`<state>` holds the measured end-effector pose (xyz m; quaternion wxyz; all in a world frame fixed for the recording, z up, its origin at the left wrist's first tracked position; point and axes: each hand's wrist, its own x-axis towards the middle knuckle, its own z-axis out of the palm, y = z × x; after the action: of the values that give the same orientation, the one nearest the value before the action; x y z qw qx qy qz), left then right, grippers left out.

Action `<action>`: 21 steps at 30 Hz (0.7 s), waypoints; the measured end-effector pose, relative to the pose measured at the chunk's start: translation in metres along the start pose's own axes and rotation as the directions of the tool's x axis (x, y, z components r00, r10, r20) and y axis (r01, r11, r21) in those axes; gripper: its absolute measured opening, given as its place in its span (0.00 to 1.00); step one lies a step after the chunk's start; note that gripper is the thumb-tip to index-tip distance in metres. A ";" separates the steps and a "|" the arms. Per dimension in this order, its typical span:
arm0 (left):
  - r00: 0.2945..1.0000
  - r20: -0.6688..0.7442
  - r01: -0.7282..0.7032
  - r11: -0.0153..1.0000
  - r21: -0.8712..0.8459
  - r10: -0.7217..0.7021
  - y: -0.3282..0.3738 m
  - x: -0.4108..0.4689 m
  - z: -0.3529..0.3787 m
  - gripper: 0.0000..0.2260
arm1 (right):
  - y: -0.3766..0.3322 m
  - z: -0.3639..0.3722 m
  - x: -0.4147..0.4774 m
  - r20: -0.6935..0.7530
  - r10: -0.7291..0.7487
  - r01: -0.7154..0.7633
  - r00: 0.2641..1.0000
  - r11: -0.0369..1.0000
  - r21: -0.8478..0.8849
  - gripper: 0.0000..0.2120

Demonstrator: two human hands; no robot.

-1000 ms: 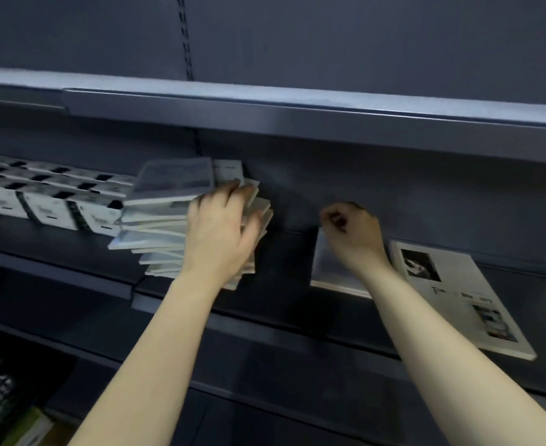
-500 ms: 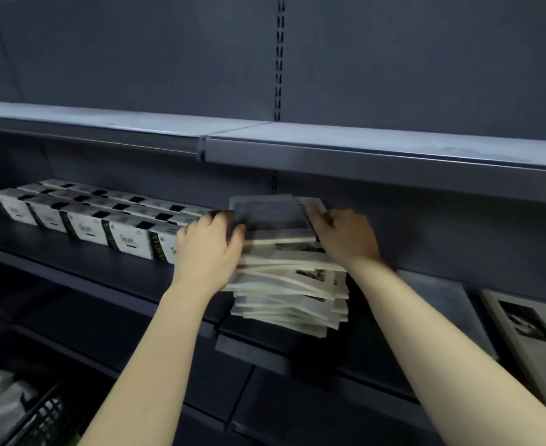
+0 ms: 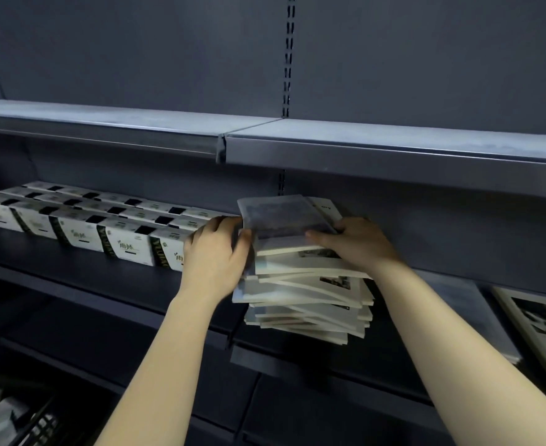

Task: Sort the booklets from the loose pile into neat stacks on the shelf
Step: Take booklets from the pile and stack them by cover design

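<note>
A loose, uneven pile of booklets (image 3: 304, 297) stands on the dark shelf (image 3: 111, 284), its edges splayed. On top lies a grey-covered booklet (image 3: 281, 220). My left hand (image 3: 215, 255) grips the pile's left side, thumb against the upper booklets. My right hand (image 3: 358, 243) holds the top booklet's right edge, thumb across its cover and fingers behind. To the right a grey booklet (image 3: 471, 310) lies flat on the shelf, and beside it a white booklet with a dark photo (image 3: 542, 323).
Rows of white boxes with green lettering (image 3: 82, 226) fill the shelf left of the pile, touching my left hand's side. An upper shelf (image 3: 361, 146) overhangs close above. A black basket (image 3: 30, 426) sits at the lower left.
My right hand left the flat grey booklet and came over to the pile's top. The view swung left, so the pile sits centred. My left hand stays on the pile's left side.
</note>
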<state>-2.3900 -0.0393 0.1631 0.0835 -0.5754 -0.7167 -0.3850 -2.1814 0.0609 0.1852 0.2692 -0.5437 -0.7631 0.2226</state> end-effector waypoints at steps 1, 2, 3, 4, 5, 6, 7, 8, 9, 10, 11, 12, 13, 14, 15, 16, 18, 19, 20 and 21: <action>1.000 0.003 0.000 1.000 -0.001 0.000 0.000 0.000 0.000 0.13 | 0.001 -0.001 0.000 0.007 -0.001 0.001 1.000 1.000 0.027 0.27; 1.000 0.007 0.002 1.000 -0.003 -0.002 0.000 0.000 0.001 0.14 | 0.002 -0.003 0.001 0.014 0.000 0.000 1.000 0.999 0.043 0.25; 1.000 0.011 0.005 1.000 -0.007 -0.005 0.000 0.001 0.001 0.14 | 0.003 -0.004 0.003 0.020 0.005 -0.006 1.000 0.998 0.055 0.24; 1.000 0.016 0.009 1.000 -0.011 -0.009 0.000 0.001 0.002 0.14 | 0.003 -0.005 0.005 0.022 0.011 -0.013 1.000 0.998 0.066 0.23; 1.000 0.024 0.014 1.000 -0.014 -0.013 0.000 0.001 0.002 0.14 | 0.003 -0.005 0.007 0.024 0.023 -0.025 0.999 0.997 0.078 0.22; 0.999 0.032 0.017 1.000 -0.017 -0.016 0.000 0.002 0.003 0.15 | 0.003 -0.005 0.008 0.030 0.040 -0.043 0.999 0.994 0.099 0.22; 0.999 0.039 0.018 1.000 -0.020 -0.017 0.000 0.002 0.003 0.15 | 0.002 -0.006 0.010 0.045 0.058 -0.064 0.997 0.988 0.137 0.22; 0.999 0.045 0.019 1.000 -0.023 -0.018 0.000 0.002 0.003 0.15 | 0.002 -0.006 0.010 0.065 0.075 -0.086 0.995 0.979 0.184 0.23; 0.999 0.051 0.019 1.000 -0.023 -0.017 -0.001 0.002 0.003 0.15 | 0.002 -0.006 0.010 0.081 0.088 -0.104 0.993 0.969 0.226 0.25; 0.998 0.056 0.018 1.000 -0.020 -0.017 -0.001 0.002 0.003 0.15 | 0.002 -0.006 0.010 0.088 0.099 -0.119 0.991 0.958 0.263 0.25; 0.998 0.061 0.017 1.000 -0.018 -0.016 -0.001 0.002 0.003 0.15 | 0.002 -0.007 0.011 0.082 0.107 -0.127 0.991 0.946 0.298 0.24; 0.998 0.063 0.014 1.000 -0.017 -0.013 -0.002 0.002 0.002 0.15 | 0.002 -0.009 0.011 0.067 0.113 -0.129 0.991 0.936 0.329 0.23; 0.998 0.062 0.010 1.000 -0.018 -0.009 -0.002 0.002 0.002 0.14 | 0.002 -0.010 0.013 0.057 0.119 -0.131 0.991 0.929 0.346 0.22; 0.998 0.059 0.005 1.000 -0.019 -0.004 -0.003 0.002 0.001 0.14 | 0.002 -0.012 0.015 0.059 0.122 -0.135 0.991 0.927 0.349 0.20; 0.998 0.057 0.000 1.000 -0.020 0.001 -0.004 0.002 0.001 0.14 | 0.003 -0.016 0.016 0.082 0.121 -0.142 0.989 0.927 0.348 0.17; 0.998 0.056 -0.001 1.000 -0.019 0.002 -0.004 0.002 0.000 0.14 | 0.003 -0.018 0.017 0.124 0.121 -0.158 0.985 0.924 0.349 0.14; 0.999 0.053 0.003 1.000 -0.023 -0.002 -0.003 0.001 -0.001 0.13 | 0.004 -0.022 0.019 0.193 0.151 -0.213 0.970 0.906 0.365 0.10; 0.998 0.054 0.009 1.000 -0.024 -0.007 -0.001 0.001 -0.002 0.13 | 0.005 -0.024 0.019 0.208 0.171 -0.242 0.963 0.888 0.392 0.10; 0.998 0.056 0.017 1.000 -0.019 -0.016 0.001 0.001 -0.002 0.13 | 0.006 -0.026 0.018 0.210 0.183 -0.258 0.961 0.867 0.426 0.10; 0.998 0.058 0.026 1.000 -0.011 -0.026 0.004 0.001 -0.002 0.13 | 0.008 -0.027 0.016 0.200 0.191 -0.263 0.961 0.850 0.455 0.09</action>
<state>-2.3876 -0.0403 0.1669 0.0545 -0.5774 -0.7241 -0.3734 -2.1627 0.0800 0.2035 0.3097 -0.5290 -0.6325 0.4735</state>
